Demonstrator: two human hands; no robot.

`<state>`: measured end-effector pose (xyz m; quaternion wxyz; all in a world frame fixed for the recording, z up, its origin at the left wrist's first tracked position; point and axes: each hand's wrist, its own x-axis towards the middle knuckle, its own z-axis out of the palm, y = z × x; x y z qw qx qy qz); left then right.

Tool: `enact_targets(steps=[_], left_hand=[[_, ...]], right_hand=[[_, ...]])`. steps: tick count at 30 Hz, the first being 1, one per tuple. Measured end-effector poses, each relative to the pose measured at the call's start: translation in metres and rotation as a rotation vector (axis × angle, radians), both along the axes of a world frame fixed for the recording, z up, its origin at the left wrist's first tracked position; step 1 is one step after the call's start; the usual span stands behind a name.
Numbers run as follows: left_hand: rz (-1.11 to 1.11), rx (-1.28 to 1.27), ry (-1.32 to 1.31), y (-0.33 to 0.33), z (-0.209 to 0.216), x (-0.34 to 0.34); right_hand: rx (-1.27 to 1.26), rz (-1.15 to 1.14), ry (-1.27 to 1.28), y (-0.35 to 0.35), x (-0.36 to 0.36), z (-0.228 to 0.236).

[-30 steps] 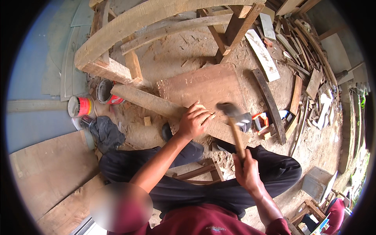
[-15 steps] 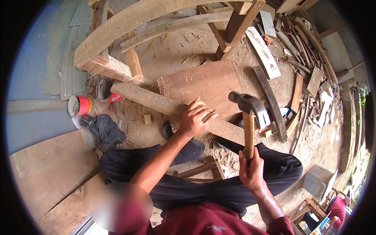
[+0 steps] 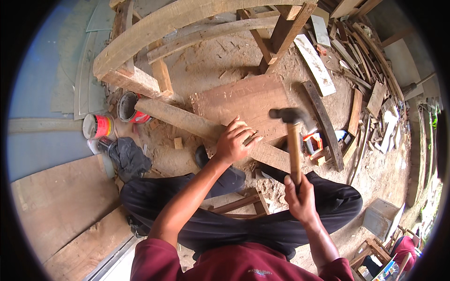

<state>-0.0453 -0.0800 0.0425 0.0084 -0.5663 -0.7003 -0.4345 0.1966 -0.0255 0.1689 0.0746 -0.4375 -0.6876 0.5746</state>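
A claw hammer (image 3: pixel 294 145) with a wooden handle is upright in my right hand (image 3: pixel 301 199), its fingers wrapped round the lower handle. The dark hammer head is smeared by motion, above and right of my left hand (image 3: pixel 236 143). That hand is closed over a long wooden plank (image 3: pixel 183 119) lying slantwise in front of me. Something small and dark shows at its fingertips; I cannot tell whether it is a separate piece or a mark in the wood. Under the plank, a wide brown board (image 3: pixel 248 100) rests on the ground between my legs and the wooden frame.
A wooden frame (image 3: pixel 183 18) stands ahead. Red paint cans (image 3: pixel 97 126) and a dark cloth (image 3: pixel 129 159) are at the left. A dark wood strip (image 3: pixel 323 124), an orange-handled tool (image 3: pixel 313 142) and a scrap wood pile (image 3: pixel 370 65) lie right. Another person (image 3: pixel 404 250) is at lower right.
The hammer head has swung a little up and left, with its handle tilting. The orange-handled tool behind it shows more now. My left hand keeps its place on the plank.
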Motion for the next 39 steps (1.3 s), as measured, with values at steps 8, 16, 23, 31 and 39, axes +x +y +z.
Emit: enact_targets(steps=[8, 16, 23, 31, 39], left_hand=[[0.021, -0.022, -0.014, 0.001, 0.008, 0.002], [0.044, -0.06, 0.049, -0.001, 0.0, 0.0], [0.067, -0.079, 0.08, 0.002, 0.0, 0.002], [0.098, -0.172, 0.083, 0.004, -0.001, 0.003], [0.027, -0.129, 0.041, 0.004, 0.003, 0.002]], right_hand=[[-0.633, -0.103, 0.089, 0.049, -0.011, 0.012], [-0.498, -0.003, -0.036, 0.072, -0.014, 0.044], [-0.558, 0.085, -0.206, 0.089, -0.022, 0.067], [-0.545, 0.273, -0.252, 0.088, -0.021, 0.054], [-0.606, -0.005, -0.044, 0.097, -0.026, 0.04]])
